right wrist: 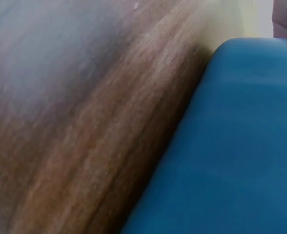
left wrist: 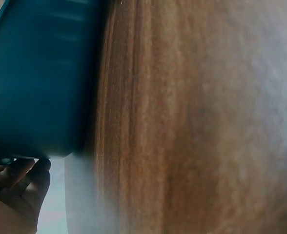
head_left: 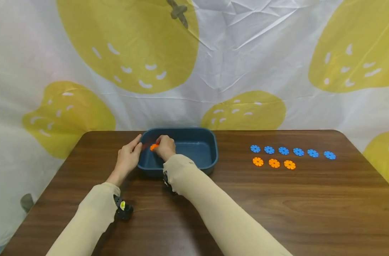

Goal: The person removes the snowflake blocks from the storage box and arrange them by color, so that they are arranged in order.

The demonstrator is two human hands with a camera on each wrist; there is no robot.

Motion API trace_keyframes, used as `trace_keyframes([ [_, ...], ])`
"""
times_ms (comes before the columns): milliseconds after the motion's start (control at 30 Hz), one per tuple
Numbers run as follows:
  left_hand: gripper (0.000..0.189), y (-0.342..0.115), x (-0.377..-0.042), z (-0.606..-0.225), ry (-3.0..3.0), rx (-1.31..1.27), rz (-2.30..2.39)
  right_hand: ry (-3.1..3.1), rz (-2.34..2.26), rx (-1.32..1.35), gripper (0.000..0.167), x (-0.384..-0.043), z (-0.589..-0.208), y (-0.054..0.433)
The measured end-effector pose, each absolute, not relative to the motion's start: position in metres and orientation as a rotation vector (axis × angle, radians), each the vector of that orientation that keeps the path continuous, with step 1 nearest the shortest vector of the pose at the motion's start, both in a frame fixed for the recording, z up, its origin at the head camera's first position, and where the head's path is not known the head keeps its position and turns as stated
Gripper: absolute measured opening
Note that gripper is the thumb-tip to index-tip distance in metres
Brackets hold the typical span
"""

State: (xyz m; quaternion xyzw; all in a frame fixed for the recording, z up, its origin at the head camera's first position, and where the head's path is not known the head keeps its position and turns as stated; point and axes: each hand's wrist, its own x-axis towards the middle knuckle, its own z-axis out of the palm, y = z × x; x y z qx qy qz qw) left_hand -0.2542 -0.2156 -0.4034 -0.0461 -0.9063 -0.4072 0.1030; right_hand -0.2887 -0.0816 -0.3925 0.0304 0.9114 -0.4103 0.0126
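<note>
Over the left part of a dark blue bin (head_left: 194, 170), my right hand (head_left: 166, 146) pinches a small orange notched disc (head_left: 154, 147) between thumb and fingertips. My left hand (head_left: 128, 158) is at the bin's left end, with its fingertips right at the outer wall. The left wrist view shows the fingers (left wrist: 26, 183) of that hand against the end of the bin (left wrist: 31, 87). The bin's side wall (right wrist: 231, 146) fills much of the right wrist view, and the orange disc is hidden there.
On the right of the wooden table (head_left: 277, 199) lies a row of several blue notched discs (head_left: 283, 150). In front of it is a shorter row of three orange notched discs (head_left: 274, 163). A white cloth with yellow fruit prints (head_left: 232, 71) hangs behind the table.
</note>
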Motion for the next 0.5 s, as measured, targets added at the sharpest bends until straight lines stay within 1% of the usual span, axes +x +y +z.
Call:
trace_keyframes([
  [300,0.044,-0.2169,-0.2531,-0.4039,-2.698,-0.128,-1.209,2.898,-1.159,0.030,0.024,-0.2890,-0.3956,-0.0821],
  [500,0.044,-0.2170,-0.2536,-0.4022,-2.703,-0.129,-1.238,2.918,-1.163,0.002,0.025,-0.2892,-0.3954,-0.0827],
])
